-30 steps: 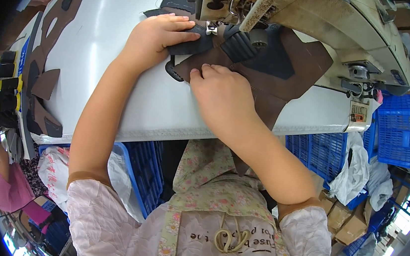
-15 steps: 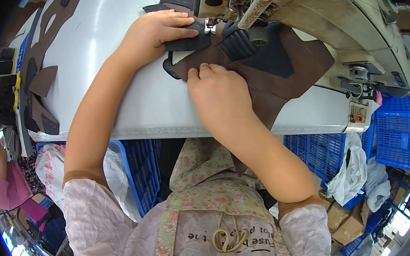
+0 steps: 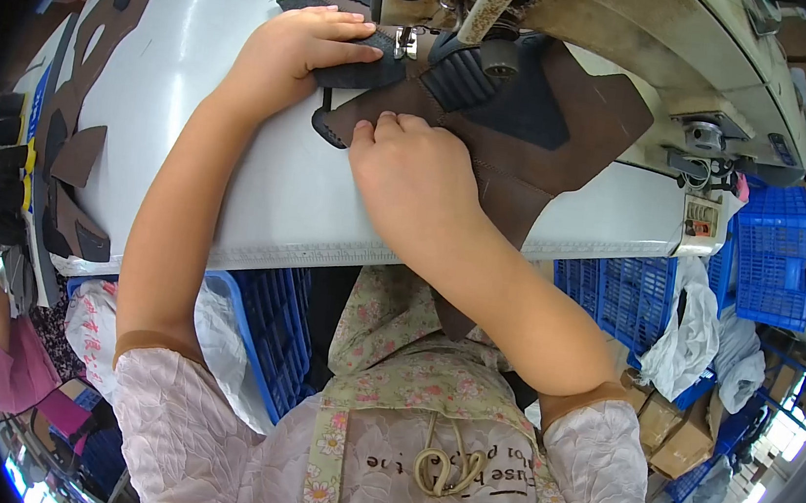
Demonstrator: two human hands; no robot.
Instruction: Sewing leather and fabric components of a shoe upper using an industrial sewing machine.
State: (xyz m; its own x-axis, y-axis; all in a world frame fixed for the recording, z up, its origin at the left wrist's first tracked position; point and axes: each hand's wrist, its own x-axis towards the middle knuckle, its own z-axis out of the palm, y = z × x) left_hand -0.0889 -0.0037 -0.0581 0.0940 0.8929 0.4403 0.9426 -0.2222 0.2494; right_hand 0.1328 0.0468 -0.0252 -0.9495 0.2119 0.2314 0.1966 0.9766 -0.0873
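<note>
A brown leather-like piece [image 3: 593, 124] with stitched black panels lies under the sewing machine [image 3: 633, 25]. Its ribbed black part is just right of the metal presser foot [image 3: 406, 44]. My left hand [image 3: 291, 51] rests flat on the piece's left black panel, fingertips pointing right and stopping close to the foot. Nearer to me, my right hand [image 3: 416, 169] has its fingers bent and bunched on the brown part; the thumb is hard to make out. A brown strip of the piece hangs past the table's front edge, partly behind my right forearm.
More brown and black cut pieces [image 3: 77, 153] lie along the white table's [image 3: 166, 168] left side. Beneath its front edge are a blue crate [image 3: 281, 337] and a white bag [image 3: 218, 330]. Blue baskets [image 3: 774, 256] and cartons [image 3: 683, 433] stand right. Another person in pink [image 3: 14, 358] is far left.
The whole view has shifted slightly. My right hand sits a little farther left on the piece. My left hand keeps its place beside the presser foot.
</note>
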